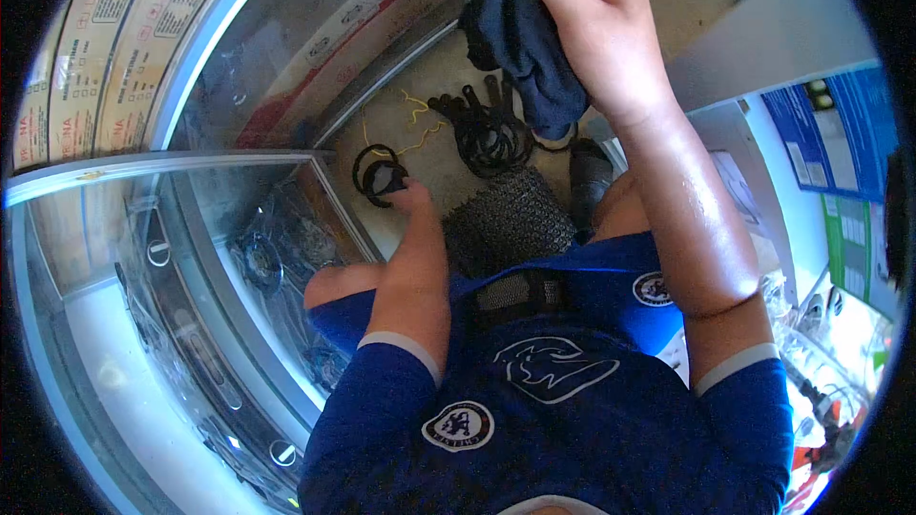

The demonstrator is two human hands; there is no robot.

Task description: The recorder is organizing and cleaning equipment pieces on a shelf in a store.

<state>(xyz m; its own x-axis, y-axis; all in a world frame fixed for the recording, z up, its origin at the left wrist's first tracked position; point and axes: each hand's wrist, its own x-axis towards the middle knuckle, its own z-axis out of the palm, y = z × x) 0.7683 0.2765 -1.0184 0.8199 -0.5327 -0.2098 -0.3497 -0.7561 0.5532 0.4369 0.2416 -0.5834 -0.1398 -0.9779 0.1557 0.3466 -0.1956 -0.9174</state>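
My right hand (594,36) is raised at the top, gripping a crumpled black cloth (526,50) whose folds hang down to the left of the wrist. Lower and to the left, my left hand (409,194) reaches to the floor, its fingers closed at the edge of a black round part (379,177); the fingertips are blurred. Between the two hands lies a cluster of black pan supports (494,132) with arms sticking up. A dark grey, rough-textured piece (508,218) rests in front of my lap, closer than the pan supports.
Yellow string (422,139) trails over the floor. On the left stands a glass display cabinet (315,157) holding a black gas hob (207,343). Cardboard boxes (107,50) are stacked behind it. Blue printed packaging (830,129) and a grey panel (780,43) border the right side.
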